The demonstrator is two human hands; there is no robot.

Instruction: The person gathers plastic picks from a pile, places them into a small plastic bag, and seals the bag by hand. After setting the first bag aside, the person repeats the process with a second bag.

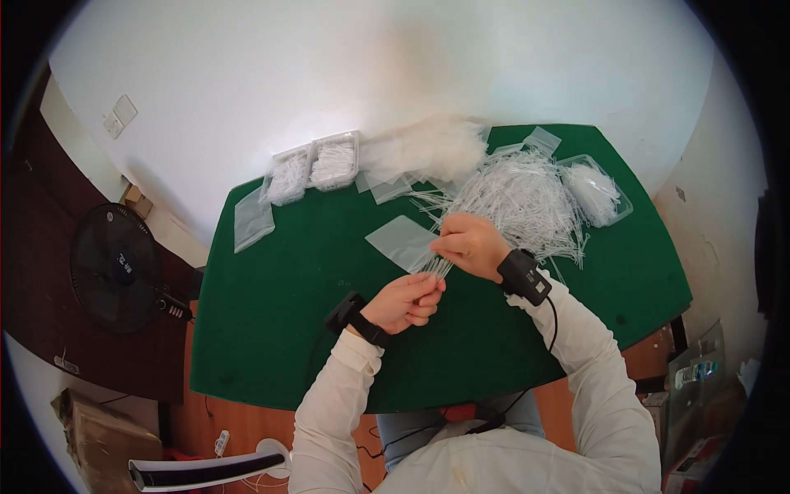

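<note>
Low over the green table, my left hand (403,303) is closed around the lower end of a small bundle of thin, clear plastic sticks (438,267). My right hand (471,245) bends over the bundle's upper end, its fingers pinched together there; exactly how many sticks they grip is hidden. Just left of the fingertips a clear plastic bag (401,242) lies flat, its right corner passing beneath or against the hands; I cannot tell which. Behind my right hand spreads a large loose pile of the same kind of thin sticks (522,202).
Two clear tubs (336,161) of short white pieces stand at the back left, beside a flat bag (253,218). More clear bags (432,150) are heaped along the wall. A filled clear tub (594,194) sits right of the pile. A black fan (117,267) stands left of the table.
</note>
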